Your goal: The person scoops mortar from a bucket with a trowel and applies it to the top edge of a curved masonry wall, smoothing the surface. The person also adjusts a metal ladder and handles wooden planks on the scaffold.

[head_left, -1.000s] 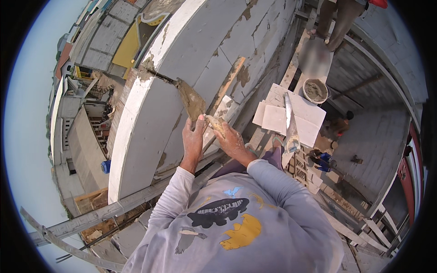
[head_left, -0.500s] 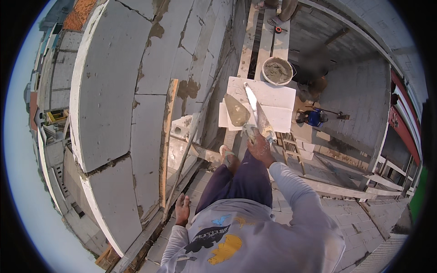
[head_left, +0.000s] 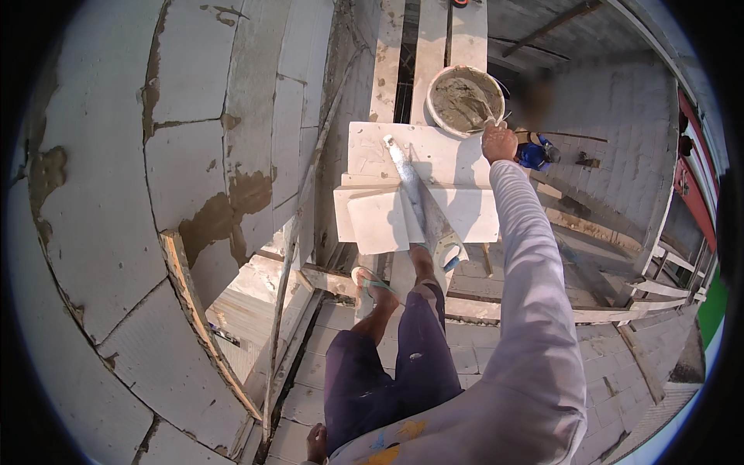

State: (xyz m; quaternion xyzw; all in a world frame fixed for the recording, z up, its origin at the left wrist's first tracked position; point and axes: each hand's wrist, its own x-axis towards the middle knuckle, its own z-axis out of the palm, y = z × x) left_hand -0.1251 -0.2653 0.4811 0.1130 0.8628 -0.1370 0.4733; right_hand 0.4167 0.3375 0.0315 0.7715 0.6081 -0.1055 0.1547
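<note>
Round pale bucket (head_left: 440, 124), the landmark here, holds grey mortar (head_left: 457, 97), wet and furrowed. At its near right edge, the right hand (head_left: 498, 143) has its fingers closed around the handle of a trowel (head_left: 491, 118), which reaches over the rim toward the mortar. The blade is coated in the same grey and merges with the mix, so its outline and depth cannot be made out. The left hand (head_left: 316, 443) lies well apart from the bucket, toward the wearer and to its left, beside the thigh; it is small and partly hidden, and how far its fingers are open, or whether they grip anything, cannot be told.

Beneath and beyond the bucket run rough, mortar-stained planks (head_left: 432, 39). On its near side lie flat, chalky slabs (head_left: 372, 213) with straight edges, bearing a handsaw (head_left: 418, 194) of tapering, shiny metal blade; contact between bucket and slabs is unclear. Left of the bucket stands a wall (head_left: 186, 85) of smooth grey blocks with ragged mortar smears, crossed lower down by a narrow wooden batten (head_left: 208, 322). Right of the bucket, a person in blue (head_left: 533, 155) is partly covered by the right hand.
</note>
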